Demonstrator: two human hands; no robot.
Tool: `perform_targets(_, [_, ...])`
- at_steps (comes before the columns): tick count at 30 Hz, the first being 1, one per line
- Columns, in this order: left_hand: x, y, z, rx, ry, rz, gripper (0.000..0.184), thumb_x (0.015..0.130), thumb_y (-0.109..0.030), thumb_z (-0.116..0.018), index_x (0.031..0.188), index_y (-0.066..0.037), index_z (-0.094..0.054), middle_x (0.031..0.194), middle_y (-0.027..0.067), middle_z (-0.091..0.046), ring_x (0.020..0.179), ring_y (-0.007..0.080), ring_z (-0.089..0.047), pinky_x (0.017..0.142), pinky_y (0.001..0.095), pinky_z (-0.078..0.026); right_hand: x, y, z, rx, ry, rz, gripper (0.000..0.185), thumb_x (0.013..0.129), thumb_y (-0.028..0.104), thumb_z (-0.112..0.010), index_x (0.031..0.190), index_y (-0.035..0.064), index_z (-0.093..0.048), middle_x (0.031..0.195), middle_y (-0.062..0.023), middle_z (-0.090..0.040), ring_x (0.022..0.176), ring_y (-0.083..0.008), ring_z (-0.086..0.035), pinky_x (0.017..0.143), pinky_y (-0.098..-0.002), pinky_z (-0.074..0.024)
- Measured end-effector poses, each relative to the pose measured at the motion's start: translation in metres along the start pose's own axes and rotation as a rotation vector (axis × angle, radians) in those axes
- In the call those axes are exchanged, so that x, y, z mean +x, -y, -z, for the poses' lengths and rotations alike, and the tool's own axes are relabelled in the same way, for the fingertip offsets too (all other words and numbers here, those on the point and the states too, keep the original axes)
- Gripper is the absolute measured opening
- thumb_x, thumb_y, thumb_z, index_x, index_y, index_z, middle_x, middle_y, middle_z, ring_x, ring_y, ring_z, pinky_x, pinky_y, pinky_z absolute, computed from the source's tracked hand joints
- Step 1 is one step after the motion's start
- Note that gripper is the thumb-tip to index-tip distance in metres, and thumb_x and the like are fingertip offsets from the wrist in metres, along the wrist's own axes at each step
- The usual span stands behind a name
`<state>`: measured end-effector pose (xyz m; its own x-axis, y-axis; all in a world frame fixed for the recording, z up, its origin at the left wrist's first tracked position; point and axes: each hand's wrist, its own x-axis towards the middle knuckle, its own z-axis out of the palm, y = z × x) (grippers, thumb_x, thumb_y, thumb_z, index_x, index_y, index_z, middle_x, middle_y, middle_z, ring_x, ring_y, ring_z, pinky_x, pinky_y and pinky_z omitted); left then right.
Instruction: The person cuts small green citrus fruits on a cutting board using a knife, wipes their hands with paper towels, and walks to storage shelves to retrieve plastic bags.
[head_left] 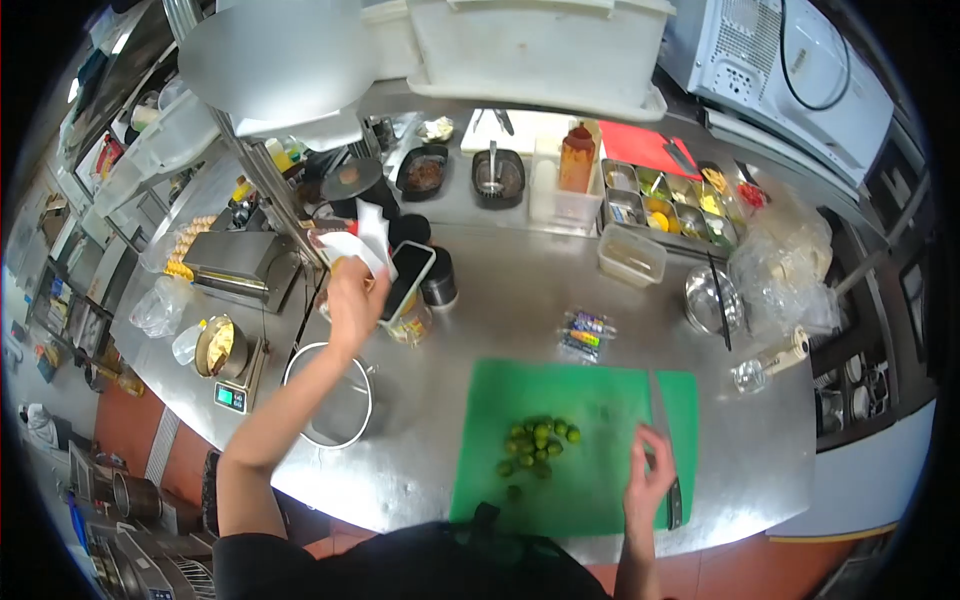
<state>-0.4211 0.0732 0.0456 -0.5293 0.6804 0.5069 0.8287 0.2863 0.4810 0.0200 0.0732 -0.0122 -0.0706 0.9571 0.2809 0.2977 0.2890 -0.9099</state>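
Observation:
My left hand (358, 302) is raised at the left, its fingers closed on white paper (365, 240), just beside a dark-screened phone (408, 280) leaning on a jar (410, 325). Over the right part of a green cutting board (590, 500) is my right hand (650, 462), thumb and fingertips curled close together; whatever they hold, if anything, is too small to make out. A long knife (660, 410) lies on the board beside that hand. Small green round fruits (540, 440) are grouped on the board's left half.
An empty-looking round pot (328, 395) stands below my left hand. Behind the board lies a small pack of markers (587, 333). Farther back are a clear plastic tub (632, 255), a tray of ingredients (670, 205) and a metal bowl (705, 300). A scale (232, 396) sits at the left.

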Motion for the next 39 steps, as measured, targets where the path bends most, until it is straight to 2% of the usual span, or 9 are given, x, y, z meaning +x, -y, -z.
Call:
perform_targets(6, [-0.145, -0.139, 0.044, -0.574, 0.234, -0.444, 0.045, 0.074, -0.010, -0.060, 0.116, 0.001, -0.049, 0.127, 0.0184, -0.044, 0.121, 0.0349, -0.038, 0.101, 0.0427, -0.029, 0.037, 0.084, -0.114, 0.780, 0.254, 0.251, 0.055, 0.095, 0.042, -0.030, 0.122, -0.0018, -0.047, 0.122, -0.0159, -0.051, 0.117, -0.0252, -0.044, 0.101, -0.0366, -0.0307])
perform_targets(8, [-0.165, -0.148, 0.024, -0.607, 0.091, -0.387, 0.048, 0.076, -0.014, -0.058, 0.120, 0.002, -0.045, 0.130, 0.0186, -0.042, 0.124, 0.0356, -0.035, 0.104, 0.0422, -0.024, 0.002, 0.112, -0.137, 1.449, 0.485, -0.392, 0.066, 0.094, 0.051, -0.022, 0.135, 0.0003, -0.032, 0.132, -0.0154, -0.042, 0.123, -0.0250, -0.038, 0.103, -0.0372, -0.0266])
perform_targets(14, [-0.187, -0.132, 0.004, -0.763, -0.220, -0.028, 0.046, 0.083, -0.020, -0.053, 0.122, 0.001, -0.040, 0.128, 0.0147, -0.044, 0.122, 0.0270, -0.038, 0.104, 0.0352, -0.025, -0.055, 0.115, -0.142, 0.602, 0.455, 0.218, 0.081, 0.090, 0.059, -0.026, 0.141, -0.0014, -0.009, 0.147, -0.0212, -0.008, 0.133, -0.0338, -0.020, 0.107, -0.0393, -0.0165])
perform_targets(16, [-0.200, -0.119, -0.005, -0.989, 0.105, 0.229, 0.038, 0.085, -0.019, -0.055, 0.116, -0.001, -0.043, 0.116, 0.0092, -0.050, 0.109, 0.0183, -0.047, 0.093, 0.0303, -0.036, -0.062, 0.107, -0.142, 0.607, 0.410, 0.303, 0.089, 0.086, 0.061, -0.035, 0.140, -0.0046, -0.008, 0.146, -0.0257, -0.002, 0.134, -0.0401, -0.013, 0.108, -0.0417, -0.0146])
perform_targets(24, [-0.202, -0.055, -0.038, -0.722, 0.452, 0.085, 0.014, 0.087, -0.012, -0.053, 0.097, -0.002, -0.056, 0.087, 0.0030, -0.059, 0.080, 0.0122, -0.058, 0.070, 0.0258, -0.048, -0.061, 0.102, -0.100, -0.225, 0.787, 0.579, 0.065, 0.086, 0.034, -0.055, 0.132, -0.0060, -0.031, 0.133, -0.0265, -0.036, 0.110, -0.0394, -0.051, 0.086, -0.0390, -0.0456])
perform_targets(30, [-0.209, -0.138, 0.025, -2.025, 0.701, 0.785, 0.032, 0.091, -0.025, -0.044, 0.114, -0.003, -0.050, 0.115, 0.0125, -0.054, 0.109, 0.0221, -0.053, 0.093, 0.0356, -0.043, -0.044, 0.104, -0.100, 0.520, 0.871, -0.060, 0.035, 0.091, 0.028, -0.049, 0.107, -0.0036, -0.051, 0.093, -0.0159, -0.060, 0.075, -0.0235, -0.061, 0.062, -0.0284, -0.0476])
perform_targets(32, [-0.237, -0.120, -0.001, -2.113, 0.449, 0.734, 0.037, 0.093, -0.031, -0.039, 0.119, -0.005, -0.045, 0.121, 0.0105, -0.050, 0.117, 0.0211, -0.046, 0.099, 0.0374, -0.036, -0.050, 0.094, -0.133, 0.538, 0.696, -0.129, 0.026, 0.092, 0.023, -0.047, 0.096, -0.0014, -0.054, 0.079, -0.0121, -0.060, 0.063, -0.0190, -0.059, 0.052, -0.0262, -0.0445])
perform_targets(34, [-0.258, -0.108, 0.006, -1.880, 0.347, 1.306, 0.035, 0.094, -0.031, -0.038, 0.118, -0.007, -0.046, 0.118, 0.0085, -0.051, 0.114, 0.0205, -0.047, 0.096, 0.0368, -0.039, -0.064, 0.084, -0.168, 0.558, 0.556, -0.203, 0.023, 0.094, 0.018, -0.045, 0.085, 0.0008, -0.057, 0.065, -0.0084, -0.060, 0.051, -0.0146, -0.057, 0.042, -0.0240, -0.0414])
perform_targets(39, [-0.289, -0.054, 0.085, -1.880, 0.233, 1.367, 0.030, 0.094, -0.024, -0.037, 0.117, -0.008, -0.047, 0.113, 0.0080, -0.054, 0.109, 0.0203, -0.051, 0.093, 0.0369, -0.042, -0.116, 0.092, -0.174, -0.103, 0.746, 1.040, 0.031, 0.079, 0.023, -0.062, 0.104, 0.0066, -0.056, 0.109, -0.0112, -0.057, 0.099, -0.0242, -0.054, 0.081, -0.0459, -0.0437])
